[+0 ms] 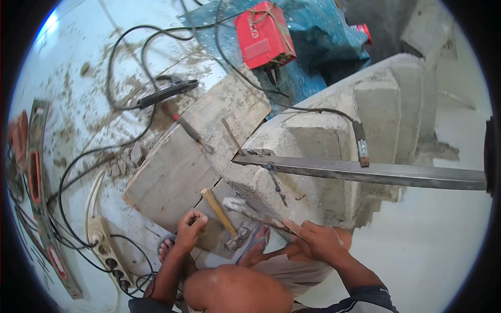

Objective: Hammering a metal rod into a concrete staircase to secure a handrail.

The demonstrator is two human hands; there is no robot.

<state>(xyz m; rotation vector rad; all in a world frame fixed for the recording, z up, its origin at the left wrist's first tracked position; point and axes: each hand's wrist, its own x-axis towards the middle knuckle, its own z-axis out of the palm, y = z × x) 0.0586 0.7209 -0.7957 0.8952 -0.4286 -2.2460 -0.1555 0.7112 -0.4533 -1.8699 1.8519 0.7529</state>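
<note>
My right hand (323, 240) is closed around a long dark hand tool (261, 215) with a pale, motion-blurred end; its exact kind is unclear. That end is over the concrete beside a hammer. My left hand (190, 229) has curled fingers, and whatever they may hold is hidden. Nearest to it lies the hammer (220, 214) with a wooden handle and a dark metal head. A rectangular steel bar (334, 171) extends rightward from the rough concrete block (313, 138). Rust-dark rods project near its left end, and a cable's metal end (361, 143) rests on the bar.
A red welding machine (265, 36) sits on a blue sheet (318, 26). Boards (177, 167) carry a red-handled tool (188, 128). An electrode holder (167, 94), cables and rubble lie left. Beyond are a power strip (104, 248) and spirit level (36, 177).
</note>
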